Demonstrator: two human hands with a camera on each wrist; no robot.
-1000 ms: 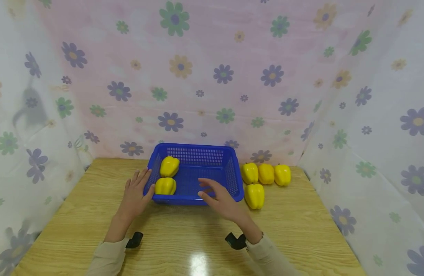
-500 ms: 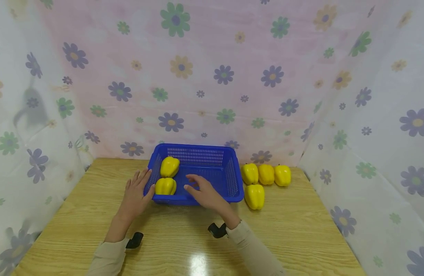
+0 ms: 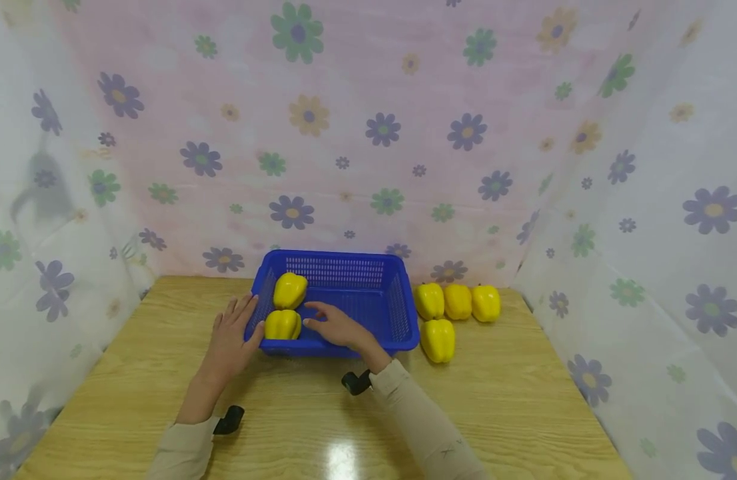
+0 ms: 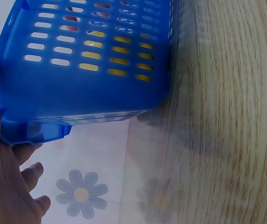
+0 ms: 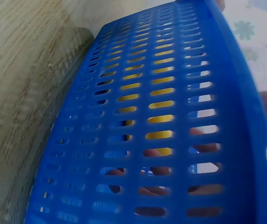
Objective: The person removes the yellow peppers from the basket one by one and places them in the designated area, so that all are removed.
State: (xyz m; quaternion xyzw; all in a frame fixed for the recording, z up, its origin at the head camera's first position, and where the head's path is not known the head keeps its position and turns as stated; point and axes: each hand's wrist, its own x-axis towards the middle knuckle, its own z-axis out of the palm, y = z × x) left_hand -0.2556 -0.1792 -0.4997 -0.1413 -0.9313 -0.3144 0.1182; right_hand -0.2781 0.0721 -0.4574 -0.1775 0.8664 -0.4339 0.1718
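A blue plastic basket [image 3: 335,345] with slotted walls stands on the wooden table. Inside it, at the left end, lie two yellow bell peppers, a back one [image 3: 290,291] and a front one [image 3: 282,325]. My left hand [image 3: 232,337] rests at the basket's left rim, fingers extended, thumb by the front corner. In the left wrist view its fingertips [image 4: 33,175] reach past the basket's corner. My right hand [image 3: 340,328] reaches over the front rim into the basket, thumb and fingers apart, fingertips close beside the front pepper. Through the slots in the right wrist view, its fingers [image 5: 203,189] show partly.
Several more yellow bell peppers stand right of the basket: a back row with a middle one [image 3: 458,302] and a single one [image 3: 438,341] in front. A flowered curtain [image 3: 344,133] encloses the table [image 3: 494,407] at the back and sides.
My right hand has moved left through the basket, up close to the front pepper. My left hand stays at the left rim. The head view has shifted slightly.
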